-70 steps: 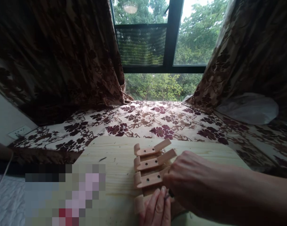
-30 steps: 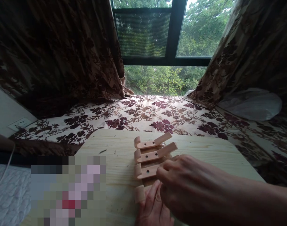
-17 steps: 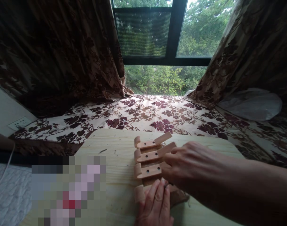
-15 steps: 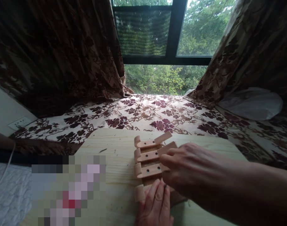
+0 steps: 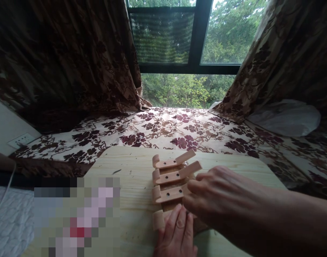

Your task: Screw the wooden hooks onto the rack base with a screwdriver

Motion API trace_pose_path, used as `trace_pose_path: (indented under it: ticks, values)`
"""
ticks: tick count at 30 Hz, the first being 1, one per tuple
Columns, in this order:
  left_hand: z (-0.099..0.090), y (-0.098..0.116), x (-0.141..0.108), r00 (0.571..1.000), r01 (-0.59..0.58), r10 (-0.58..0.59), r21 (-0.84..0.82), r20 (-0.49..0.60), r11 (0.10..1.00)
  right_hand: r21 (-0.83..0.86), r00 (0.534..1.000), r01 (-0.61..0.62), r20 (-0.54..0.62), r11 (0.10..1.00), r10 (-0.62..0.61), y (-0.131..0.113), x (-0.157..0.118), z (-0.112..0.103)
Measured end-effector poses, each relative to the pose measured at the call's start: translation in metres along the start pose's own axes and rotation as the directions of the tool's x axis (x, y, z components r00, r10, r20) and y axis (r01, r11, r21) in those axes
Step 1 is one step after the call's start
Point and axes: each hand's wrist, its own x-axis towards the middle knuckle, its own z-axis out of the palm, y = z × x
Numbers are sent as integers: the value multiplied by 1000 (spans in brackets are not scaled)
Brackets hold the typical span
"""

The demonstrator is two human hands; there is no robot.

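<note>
A wooden piece (image 5: 171, 194) with several pale slats fixed across it lies on the pale wooden board; dark screw heads show on the slats. My left hand (image 5: 179, 228) presses on its near end, fingers together over the lowest slat. Just above and to the right, my right hand (image 5: 197, 191) is curled closed beside the slats' right ends. Whatever it holds is hidden by the fingers. The top slat (image 5: 167, 163) and the one below it have raised right ends.
The wooden board (image 5: 136, 214) has small dark shavings on it. A pixelated patch covers its left part. Floral cloth (image 5: 163, 130) lies beyond, up to the window. A plastic bag (image 5: 286, 117) is at the right, a wall socket (image 5: 21, 140) at the left.
My right hand has shifted slightly right and down, uncovering more of the second slat's raised end. My left hand stays on the near end.
</note>
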Motion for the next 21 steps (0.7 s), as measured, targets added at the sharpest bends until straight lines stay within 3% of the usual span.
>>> trace_pose_path:
  ticks: [3, 6, 13, 16, 21]
  values:
    - [6, 7, -9, 996, 3, -1, -22, 89, 1000, 39, 998, 67, 11, 997, -67, 2, 4, 2]
    - [7, 7, -13, 994, -1, 3, -21, 106, 1000, 98, 994, 97, 47, 990, -102, 4, 7, 1]
    - [0, -3, -5, 995, -80, 79, 13, 66, 997, 127, 977, -105, 198, 986, 79, 1, 6, -11]
    - [7, 3, -8, 1000, -7, 8, -14, 22, 1000, 59, 987, -116, 121, 992, 108, 0, 4, -4]
    - [18, 16, -14, 995, 83, -82, -25, 50, 996, -23, 1000, -6, -21, 1000, 6, -9, 0, -3]
